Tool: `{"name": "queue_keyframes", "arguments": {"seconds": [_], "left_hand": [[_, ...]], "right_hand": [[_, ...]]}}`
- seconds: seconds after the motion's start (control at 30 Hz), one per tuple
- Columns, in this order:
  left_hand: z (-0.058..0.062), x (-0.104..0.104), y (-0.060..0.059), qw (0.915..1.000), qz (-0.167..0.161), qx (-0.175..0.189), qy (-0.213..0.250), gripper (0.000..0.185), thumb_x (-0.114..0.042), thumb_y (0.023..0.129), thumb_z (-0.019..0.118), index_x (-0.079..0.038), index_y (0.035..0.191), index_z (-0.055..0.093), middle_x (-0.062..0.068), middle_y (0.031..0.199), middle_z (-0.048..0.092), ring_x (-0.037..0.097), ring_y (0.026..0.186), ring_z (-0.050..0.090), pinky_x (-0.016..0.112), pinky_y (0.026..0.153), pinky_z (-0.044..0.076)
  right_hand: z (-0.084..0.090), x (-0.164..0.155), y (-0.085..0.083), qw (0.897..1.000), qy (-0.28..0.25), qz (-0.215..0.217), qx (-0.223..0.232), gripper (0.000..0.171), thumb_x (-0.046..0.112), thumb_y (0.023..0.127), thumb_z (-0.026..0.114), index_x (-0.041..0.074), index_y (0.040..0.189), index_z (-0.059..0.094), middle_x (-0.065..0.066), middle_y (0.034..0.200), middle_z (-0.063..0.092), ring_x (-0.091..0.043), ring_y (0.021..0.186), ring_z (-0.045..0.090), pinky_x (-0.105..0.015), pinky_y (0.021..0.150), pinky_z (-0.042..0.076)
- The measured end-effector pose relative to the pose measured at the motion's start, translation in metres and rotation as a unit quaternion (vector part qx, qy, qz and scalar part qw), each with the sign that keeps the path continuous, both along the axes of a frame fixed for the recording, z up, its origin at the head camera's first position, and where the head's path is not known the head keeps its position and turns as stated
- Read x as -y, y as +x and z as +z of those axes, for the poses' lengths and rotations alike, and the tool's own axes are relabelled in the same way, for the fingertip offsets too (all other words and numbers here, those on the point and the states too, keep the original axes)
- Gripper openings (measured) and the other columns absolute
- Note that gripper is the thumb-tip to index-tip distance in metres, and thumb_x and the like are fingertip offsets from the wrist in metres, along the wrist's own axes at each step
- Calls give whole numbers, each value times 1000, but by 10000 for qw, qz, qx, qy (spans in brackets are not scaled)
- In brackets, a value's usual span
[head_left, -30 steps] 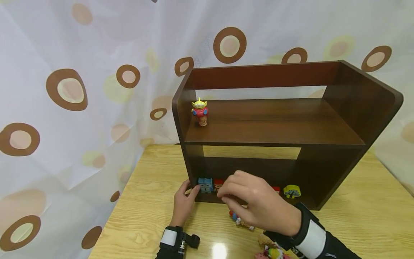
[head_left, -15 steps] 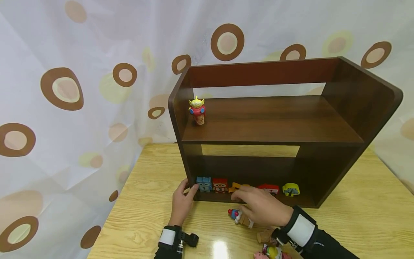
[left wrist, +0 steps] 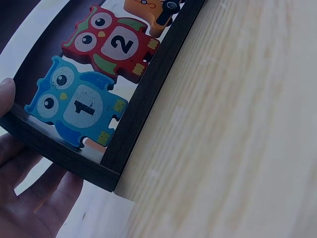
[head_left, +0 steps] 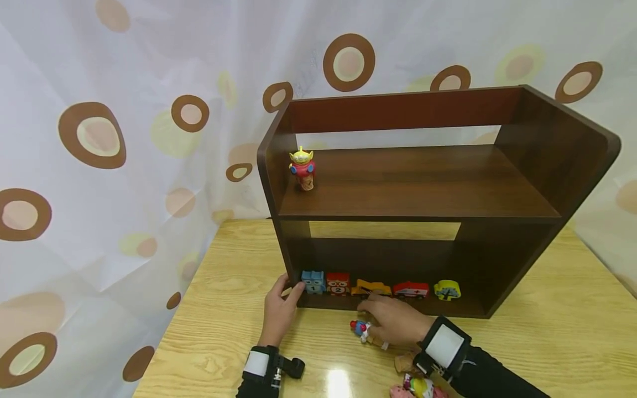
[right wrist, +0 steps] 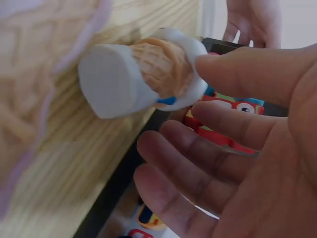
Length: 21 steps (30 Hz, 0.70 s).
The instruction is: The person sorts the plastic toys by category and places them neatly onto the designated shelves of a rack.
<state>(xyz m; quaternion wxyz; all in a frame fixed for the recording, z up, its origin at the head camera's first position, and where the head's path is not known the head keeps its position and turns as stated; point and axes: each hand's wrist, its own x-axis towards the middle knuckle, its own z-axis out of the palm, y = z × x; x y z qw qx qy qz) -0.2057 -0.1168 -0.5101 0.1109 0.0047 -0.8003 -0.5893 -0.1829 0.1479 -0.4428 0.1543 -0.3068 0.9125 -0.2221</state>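
My left hand point(head_left: 280, 310) grips the lower left side panel of a dark brown wooden shelf point(head_left: 418, 188); in the left wrist view its thumb is inside the panel and its fingers outside. Just in front of the shelf, a small figurine with a waffle-cone body point(right wrist: 161, 67) lies on its side on the table. My right hand point(head_left: 395, 321) is over it, partly hiding it in the head view. In the right wrist view the thumb tip and index fingertip are right at the figurine's white part, with the other fingers spread and relaxed.
Along the lower shelf stand a blue owl block point(left wrist: 74, 104), a red owl block point(left wrist: 114, 43), an orange vehicle point(head_left: 370, 287), a red ambulance point(head_left: 410, 289) and a yellow-green tree block point(head_left: 447, 289). An alien figurine point(head_left: 303, 168) stands above. More figurines point(head_left: 422, 387) lie near the right forearm.
My right hand has come down from in front of the lower shelf to the figurine on the table, uncovering the orange vehicle and ambulance. The left hand has kept its grip.
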Motion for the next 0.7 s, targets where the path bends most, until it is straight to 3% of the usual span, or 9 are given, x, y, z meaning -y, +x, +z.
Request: {"name": "queue_keyframes", "arguments": {"seconds": [0.17, 0.3, 0.7], "left_hand": [[-1, 3, 2, 10000, -45, -42, -36, 40, -32, 97, 64, -16, 133, 60, 10, 133, 64, 31, 126, 58, 50, 101, 52], [0, 2, 2, 10000, -14, -9, -95, 41, -35, 96, 64, -17, 133, 60, 9, 132, 65, 31, 125, 59, 49, 101, 53], [0, 1, 2, 10000, -29, -22, -29, 41, -32, 97, 64, -15, 134, 60, 11, 133, 64, 32, 126, 58, 50, 102, 52]], "right_hand": [[-6, 0, 0, 9989, -180, 12, 441, 24, 18, 89, 71, 10, 111, 65, 0, 103, 61, -12, 83, 56, -28, 67, 48], [-11, 2, 3, 9972, -240, 11, 714, 23, 23, 85, 77, 16, 94, 57, 4, 86, 50, -7, 71, 44, -23, 59, 36], [-20, 9, 6, 9986, -424, 201, 236, 34, 14, 75, 81, 14, 80, 47, 10, 74, 37, -2, 63, 35, -19, 55, 27]]}}
